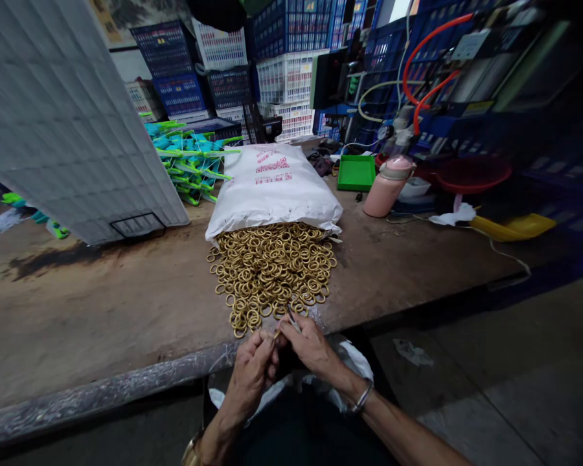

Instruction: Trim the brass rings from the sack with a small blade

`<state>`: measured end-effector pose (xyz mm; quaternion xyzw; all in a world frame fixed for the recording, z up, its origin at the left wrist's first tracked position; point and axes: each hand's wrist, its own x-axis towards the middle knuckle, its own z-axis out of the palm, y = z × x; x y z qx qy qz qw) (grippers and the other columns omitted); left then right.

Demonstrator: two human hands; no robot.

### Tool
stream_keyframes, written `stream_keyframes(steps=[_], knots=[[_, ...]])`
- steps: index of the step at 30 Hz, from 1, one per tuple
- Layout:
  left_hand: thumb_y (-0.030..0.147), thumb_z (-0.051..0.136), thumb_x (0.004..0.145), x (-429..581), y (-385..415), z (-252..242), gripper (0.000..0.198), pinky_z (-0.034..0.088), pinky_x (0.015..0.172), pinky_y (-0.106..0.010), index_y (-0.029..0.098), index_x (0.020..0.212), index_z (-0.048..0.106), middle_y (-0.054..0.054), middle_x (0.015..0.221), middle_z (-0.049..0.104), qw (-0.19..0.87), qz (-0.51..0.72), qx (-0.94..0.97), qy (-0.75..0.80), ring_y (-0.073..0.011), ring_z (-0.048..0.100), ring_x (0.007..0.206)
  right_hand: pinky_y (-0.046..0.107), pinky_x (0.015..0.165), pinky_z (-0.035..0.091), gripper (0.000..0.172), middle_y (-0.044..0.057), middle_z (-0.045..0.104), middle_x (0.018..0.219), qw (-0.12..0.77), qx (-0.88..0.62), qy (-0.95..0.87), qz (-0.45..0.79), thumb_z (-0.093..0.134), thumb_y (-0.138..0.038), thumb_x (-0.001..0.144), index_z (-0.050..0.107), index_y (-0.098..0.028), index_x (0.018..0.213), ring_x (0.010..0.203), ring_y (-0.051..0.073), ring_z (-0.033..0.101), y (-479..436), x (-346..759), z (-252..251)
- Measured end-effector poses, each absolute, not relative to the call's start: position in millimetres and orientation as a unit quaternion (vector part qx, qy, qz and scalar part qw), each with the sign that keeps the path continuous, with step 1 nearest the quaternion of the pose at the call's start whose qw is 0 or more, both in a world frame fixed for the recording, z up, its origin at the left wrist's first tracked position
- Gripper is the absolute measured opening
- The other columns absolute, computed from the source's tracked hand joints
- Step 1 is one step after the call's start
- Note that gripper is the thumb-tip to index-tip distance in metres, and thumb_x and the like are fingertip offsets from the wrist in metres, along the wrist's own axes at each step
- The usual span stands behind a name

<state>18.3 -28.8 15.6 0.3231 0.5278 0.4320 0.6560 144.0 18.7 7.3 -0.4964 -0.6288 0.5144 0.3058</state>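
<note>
Gold-coloured rings (276, 268) lie in a loose heap at the mouth of a white sack (276, 184) with red print. Just in front of the heap, over the table's near edge, my left hand (253, 366) pinches one gold ring (277, 334), mostly covered by fingers. Closed close beside it, my right hand (313, 349) grips a small knife-like tool (293, 320) whose thin dark tip points up towards the heap. The fingertips of both hands meet around the ring. Below them, over the lap, is a whitish bag (357, 362), largely hidden by my arms.
A tall grey-white panel (92, 129) leans at the left beside teal and lime plastic pieces (189, 162). Right of the sack are a green tray (356, 172), a pink bottle (387, 188) and a yellow scoop-like piece (515, 226). Stacked crates (291, 77) fill the back.
</note>
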Motion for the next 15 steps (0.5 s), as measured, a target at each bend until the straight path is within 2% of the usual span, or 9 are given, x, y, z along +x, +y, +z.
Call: stream_keyframes(steps=[4, 8, 15], knots=[[0.05, 0.053, 0.073, 19, -26, 23, 0.033, 0.02, 0.035, -0.015, 0.018, 0.068, 0.045, 0.008, 0.048, 0.042, 0.637, 0.441, 0.317, 0.547, -0.003, 0.029, 0.035, 0.021, 0.059, 0.032, 0.013, -0.001, 0.054, 0.064, 0.237, -0.502, -0.728, 0.401, 0.039, -0.017, 0.078, 0.051, -0.018, 0.072, 0.061, 0.011, 0.049, 16, 150, 5], [0.052, 0.057, 0.068, 19, -24, 24, 0.036, 0.024, 0.036, -0.015, 0.018, 0.069, 0.044, 0.006, 0.052, 0.047, 0.621, 0.446, 0.321, 0.559, -0.0035, 0.034, 0.037, 0.022, 0.059, 0.029, 0.018, 0.0, 0.057, 0.069, 0.15, -0.485, -0.798, 0.325, 0.039, -0.01, 0.071, 0.052, -0.019, 0.08, 0.065, 0.013, 0.051, 11, 153, 4], [0.055, 0.056, 0.066, 19, -24, 24, 0.039, 0.025, 0.035, -0.015, 0.018, 0.068, 0.043, 0.007, 0.05, 0.047, 0.602, 0.454, 0.335, 0.565, -0.0035, 0.034, 0.035, 0.024, 0.06, 0.029, 0.028, 0.001, 0.059, 0.074, 0.118, -0.486, -0.821, 0.274, 0.037, -0.007, 0.066, 0.05, -0.019, 0.088, 0.068, 0.014, 0.053, 8, 152, 7]])
